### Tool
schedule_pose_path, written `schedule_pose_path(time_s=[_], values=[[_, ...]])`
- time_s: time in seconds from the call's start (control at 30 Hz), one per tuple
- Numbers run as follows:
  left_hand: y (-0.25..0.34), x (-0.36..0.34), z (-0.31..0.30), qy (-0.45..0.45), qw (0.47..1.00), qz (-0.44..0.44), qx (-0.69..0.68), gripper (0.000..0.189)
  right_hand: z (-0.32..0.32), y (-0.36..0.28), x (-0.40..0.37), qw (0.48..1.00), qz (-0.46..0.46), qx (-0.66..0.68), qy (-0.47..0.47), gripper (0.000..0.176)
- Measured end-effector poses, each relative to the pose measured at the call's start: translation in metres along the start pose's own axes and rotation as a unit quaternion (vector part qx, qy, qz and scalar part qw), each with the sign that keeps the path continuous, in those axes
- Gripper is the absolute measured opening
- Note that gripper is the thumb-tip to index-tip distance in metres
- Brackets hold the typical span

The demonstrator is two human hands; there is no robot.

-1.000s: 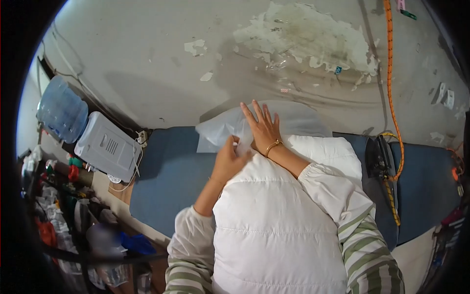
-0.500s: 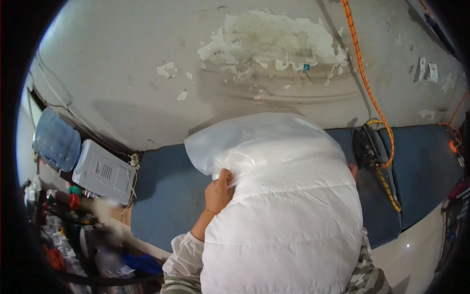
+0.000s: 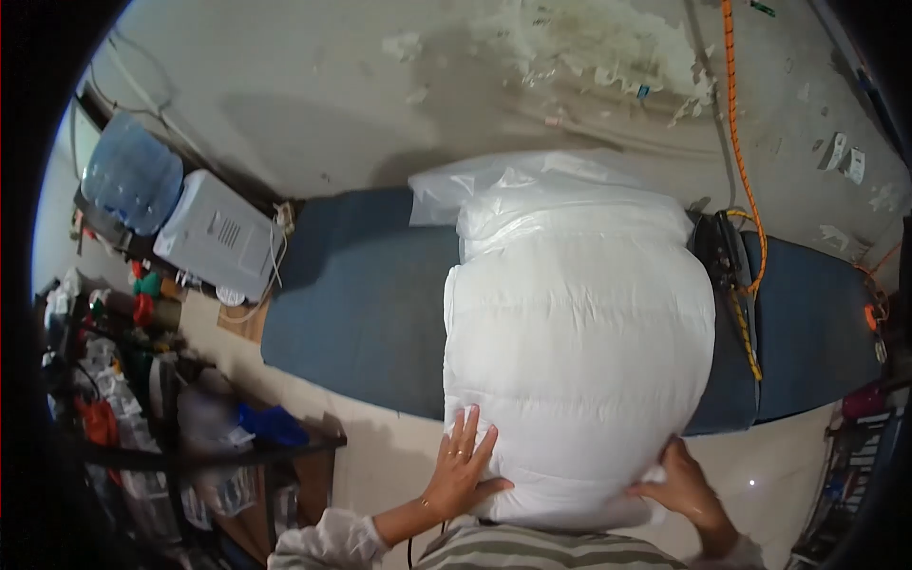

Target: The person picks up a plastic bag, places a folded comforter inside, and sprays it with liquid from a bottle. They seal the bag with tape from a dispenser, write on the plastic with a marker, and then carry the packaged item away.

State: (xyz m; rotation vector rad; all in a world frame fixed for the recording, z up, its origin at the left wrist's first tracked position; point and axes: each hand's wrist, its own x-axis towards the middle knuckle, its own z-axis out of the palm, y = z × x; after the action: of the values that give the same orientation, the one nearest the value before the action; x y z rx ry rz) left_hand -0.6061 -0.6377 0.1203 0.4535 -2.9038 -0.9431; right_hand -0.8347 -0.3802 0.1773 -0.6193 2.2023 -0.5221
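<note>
A puffy white quilted piece (image 3: pixel 579 351), stitched across in wide bands, lies over the board and hangs toward my lap. Clear plastic sheeting (image 3: pixel 532 180), likely a bag, covers its far end and is bunched against the wall side. My left hand (image 3: pixel 463 472) rests on the near left edge of the quilted piece, fingers spread and thumb out. At the near right edge, my right hand (image 3: pixel 682 484) curls round the quilted piece, with a fold of white fabric between thumb and fingers.
The blue padded board (image 3: pixel 361 294) runs along the stained wall. An iron (image 3: pixel 717 252) with an orange cord (image 3: pixel 739 142) stands right of the quilted piece. A white water dispenser (image 3: pixel 218 233) with a blue bottle (image 3: pixel 133 174) is at left, above a cluttered rack (image 3: pixel 190 461).
My left hand has left the plastic and moved to the near left edge. My right hand has come into view at the near right. The plastic's far end lies more crumpled.
</note>
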Motion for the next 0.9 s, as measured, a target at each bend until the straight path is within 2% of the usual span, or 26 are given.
schedule_pose_path(time_s=[0.03, 0.13, 0.2, 0.23, 0.33, 0.37, 0.4, 0.47, 0.5, 0.53, 0.57, 0.6, 0.63, 0.67, 0.7, 0.73, 0.83, 0.9], values=[[-0.011, -0.016, 0.023, 0.003, 1.0, 0.013, 0.012, 0.087, 0.03, 0.015, 0.009, 0.999, 0.005, -0.042, 0.012, 0.08], [-0.033, -0.051, 0.077, 0.042, 0.997, 0.053, 0.034, 0.078, 0.08, 0.055, 0.015, 0.99, -0.083, -0.107, 0.035, 0.088], [-0.043, -0.062, 0.095, 0.085, 0.994, 0.069, 0.015, 0.071, 0.073, 0.044, 0.007, 0.994, -0.045, -0.09, 0.035, 0.086], [-0.043, -0.059, 0.094, 0.127, 0.989, 0.082, -0.006, 0.068, 0.063, 0.032, 0.001, 0.999, 0.0, -0.03, 0.029, 0.074], [-0.04, -0.047, 0.065, 0.104, 0.991, 0.05, -0.062, 0.068, -0.008, 0.001, 0.005, 0.98, -0.025, -0.105, -0.169, 0.05], [-0.025, -0.031, 0.032, 0.118, 0.991, 0.017, -0.068, 0.05, -0.041, 0.003, 0.015, 0.966, -0.018, -0.099, -0.237, 0.04], [-0.038, -0.017, 0.023, 0.154, 0.978, -0.027, -0.135, 0.041, -0.073, 0.0, 0.023, 0.947, -0.01, -0.092, -0.308, 0.032], [-0.062, 0.002, 0.005, 0.217, 0.932, -0.118, -0.266, 0.027, -0.129, -0.076, 0.026, 0.989, -0.042, -0.056, -0.126, 0.022], [-0.066, 0.036, -0.02, 0.276, 0.917, -0.139, -0.251, 0.024, -0.136, -0.108, 0.04, 0.989, -0.138, -0.048, -0.036, 0.02], [-0.086, 0.062, -0.036, 0.272, 0.933, -0.109, -0.206, 0.027, -0.139, -0.14, 0.052, 0.97, -0.232, -0.038, 0.058, 0.018], [-0.098, 0.094, -0.05, 0.28, 0.929, -0.094, -0.224, 0.028, -0.134, -0.166, 0.077, 0.901, -0.391, -0.142, 0.121, 0.013], [-0.107, 0.121, -0.056, 0.287, 0.924, -0.076, -0.24, 0.03, -0.12, -0.19, 0.108, 0.872, -0.461, -0.134, 0.096, 0.02], [-0.118, 0.137, -0.048, 0.222, 0.916, -0.061, -0.329, 0.032, -0.092, -0.2, 0.143, 0.822, -0.528, -0.153, 0.145, 0.032], [-0.126, 0.156, -0.04, 0.153, 0.897, -0.041, -0.413, 0.034, -0.056, -0.197, 0.179, 0.808, -0.544, -0.174, 0.148, 0.047], [-0.122, 0.171, -0.03, 0.155, 0.918, -0.035, -0.364, 0.034, -0.028, -0.205, 0.189, 0.795, -0.535, -0.233, 0.169, 0.06], [-0.119, 0.18, -0.02, 0.154, 0.936, -0.033, -0.316, 0.034, -0.008, -0.212, 0.195, 0.814, -0.502, -0.251, 0.152, 0.063], [-0.107, 0.192, -0.029, 0.118, 0.777, -0.105, -0.609, 0.041, 0.038, -0.221, 0.222, 0.82, -0.486, -0.277, 0.122, 0.062], [-0.162, 0.194, -0.027, 0.079, 0.89, -0.042, -0.446, 0.04, 0.046, -0.226, 0.228, 0.818, -0.485, -0.29, 0.106, 0.06]])
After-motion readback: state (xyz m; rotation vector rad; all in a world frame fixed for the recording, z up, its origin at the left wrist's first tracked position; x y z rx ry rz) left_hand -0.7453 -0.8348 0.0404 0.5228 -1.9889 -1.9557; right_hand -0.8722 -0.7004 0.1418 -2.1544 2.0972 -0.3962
